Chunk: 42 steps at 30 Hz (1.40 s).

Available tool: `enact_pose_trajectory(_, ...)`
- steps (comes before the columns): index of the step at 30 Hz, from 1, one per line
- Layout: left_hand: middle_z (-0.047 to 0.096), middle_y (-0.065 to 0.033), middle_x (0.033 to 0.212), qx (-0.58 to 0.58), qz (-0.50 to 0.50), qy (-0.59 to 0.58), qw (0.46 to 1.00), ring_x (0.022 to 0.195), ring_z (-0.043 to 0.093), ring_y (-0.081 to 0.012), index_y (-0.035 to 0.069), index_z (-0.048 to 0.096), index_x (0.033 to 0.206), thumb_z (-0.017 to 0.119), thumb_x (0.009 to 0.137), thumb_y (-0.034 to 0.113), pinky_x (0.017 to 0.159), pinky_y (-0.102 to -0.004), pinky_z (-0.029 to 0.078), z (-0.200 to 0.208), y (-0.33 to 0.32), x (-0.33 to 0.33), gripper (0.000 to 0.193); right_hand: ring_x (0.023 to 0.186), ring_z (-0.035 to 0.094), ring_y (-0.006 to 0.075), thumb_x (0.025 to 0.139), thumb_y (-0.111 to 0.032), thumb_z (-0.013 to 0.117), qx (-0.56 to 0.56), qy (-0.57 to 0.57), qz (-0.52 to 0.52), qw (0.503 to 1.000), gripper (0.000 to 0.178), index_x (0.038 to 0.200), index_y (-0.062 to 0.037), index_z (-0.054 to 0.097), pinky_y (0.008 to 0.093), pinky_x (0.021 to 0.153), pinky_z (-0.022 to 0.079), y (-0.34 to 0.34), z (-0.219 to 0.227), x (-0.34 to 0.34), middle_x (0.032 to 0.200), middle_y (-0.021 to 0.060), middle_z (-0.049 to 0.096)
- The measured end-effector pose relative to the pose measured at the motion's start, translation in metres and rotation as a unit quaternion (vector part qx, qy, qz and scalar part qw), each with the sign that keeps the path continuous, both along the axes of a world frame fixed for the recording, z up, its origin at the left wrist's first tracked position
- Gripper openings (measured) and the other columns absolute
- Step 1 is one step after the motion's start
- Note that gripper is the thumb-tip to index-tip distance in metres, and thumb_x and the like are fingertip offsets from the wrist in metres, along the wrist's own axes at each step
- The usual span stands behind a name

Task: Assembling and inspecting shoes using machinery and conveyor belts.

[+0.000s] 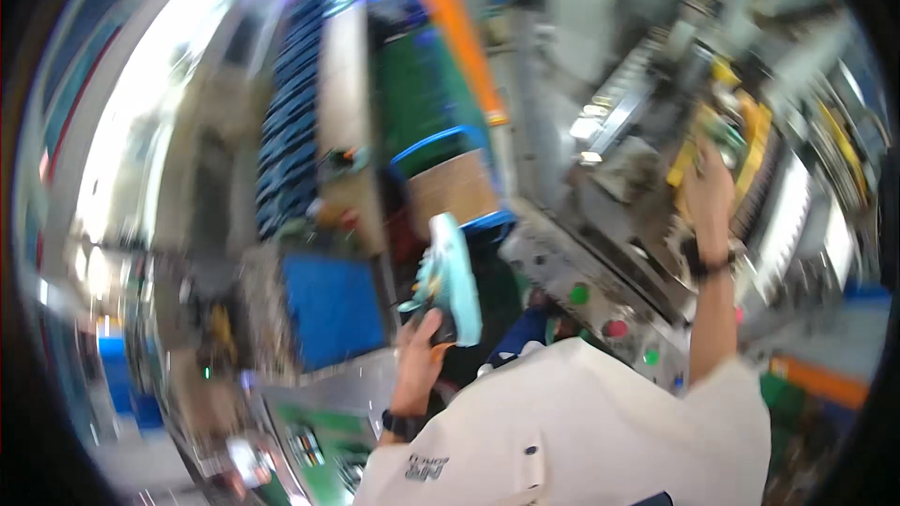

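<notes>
My left hand [416, 365] grips a pale turquoise shoe [454, 281] at its lower end, with the shoe tilted upright in front of me. Dark and orange parts show near my fingers, too blurred to make out. My right hand [710, 189] reaches forward into a machine at the right. Its fingertips are at a greenish part [727, 134] between yellow bars [753, 155]. Motion blur hides whether those fingers are closed on it.
A grey machine panel with green and red buttons [579, 294] lies between my arms. Ahead stand a blue-framed cart with a brown board [455, 189] and an orange post [459, 28]. A blue panel [333, 311] and a dark ridged row [292, 112] are at left.
</notes>
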State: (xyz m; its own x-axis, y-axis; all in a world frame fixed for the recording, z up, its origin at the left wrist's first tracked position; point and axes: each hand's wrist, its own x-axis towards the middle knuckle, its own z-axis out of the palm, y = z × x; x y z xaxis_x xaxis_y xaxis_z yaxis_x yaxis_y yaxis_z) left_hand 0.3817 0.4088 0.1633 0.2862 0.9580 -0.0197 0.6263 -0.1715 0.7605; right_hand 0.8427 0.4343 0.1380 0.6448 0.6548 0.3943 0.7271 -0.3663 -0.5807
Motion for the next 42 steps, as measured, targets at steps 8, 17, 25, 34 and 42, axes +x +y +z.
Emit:
enact_pose_trajectory(8,0.066,-0.0071,0.104,-0.355,0.237,-0.353,0.833,0.096,0.064,-0.0138,-0.005,0.062,0.111,0.065,0.092,0.021,0.085,-0.028,0.051,-0.013,-0.073,-0.033,0.033,0.096,0.054,0.0353,0.083,-0.003,0.058,-0.05,0.039,0.313,0.948,0.011,0.094,-0.0045,0.059,0.0444,0.081,0.045,-0.051,-0.165,-0.169,0.096,0.0152,0.057)
enact_pose_trajectory(17,0.066,-0.0109,0.099,-0.276,0.498,-0.482,0.666,0.087,0.067,-0.0213,-0.006,0.06,0.104,0.065,0.091,0.024,0.08,-0.0371,0.057,-0.081,-0.171,-0.15,0.033,0.085,0.055,0.035,0.08,-0.002,0.061,-0.076,0.025,0.294,0.952,0.014,0.093,-0.0037,0.061,0.0434,0.077,0.047,-0.04,-0.21,-0.175,0.092,0.0153,0.056)
enact_pose_trajectory(25,0.063,-0.0141,0.111,-0.198,0.672,-0.47,0.537,0.102,0.063,-0.0319,0.007,0.054,0.12,0.068,0.088,0.024,0.085,-0.0554,0.053,-0.174,-0.233,-0.325,0.038,0.078,0.058,0.0182,0.087,-0.005,0.063,0.13,0.061,0.494,0.857,0.014,0.1,-0.0014,0.062,0.0303,0.069,0.047,0.102,-0.021,-0.328,0.09,0.0086,0.061)
enact_pose_trajectory(34,0.066,-0.0198,0.091,-0.017,0.802,-0.253,0.541,0.083,0.067,-0.0282,-0.007,0.057,0.107,0.075,0.076,0.03,0.066,-0.0403,0.053,-0.265,-0.294,-0.511,0.051,0.096,0.058,0.0142,0.094,-0.019,0.061,0.17,-0.143,0.731,0.645,0.02,0.108,-0.0053,0.066,0.027,0.083,0.045,0.222,0.264,-0.699,0.104,0.0039,0.066)
enact_pose_trajectory(42,0.059,-0.0271,0.113,-0.087,0.853,0.014,0.514,0.092,0.062,-0.0472,0.003,0.039,0.126,0.069,0.081,0.03,0.078,-0.0522,0.049,-0.3,-0.274,-0.561,0.06,0.112,0.06,0.0202,0.085,-0.038,0.068,0.121,-0.205,0.813,0.532,0.053,0.119,0.0024,0.06,0.0322,0.097,0.043,0.309,0.352,-1.059,0.118,0.0149,0.065)
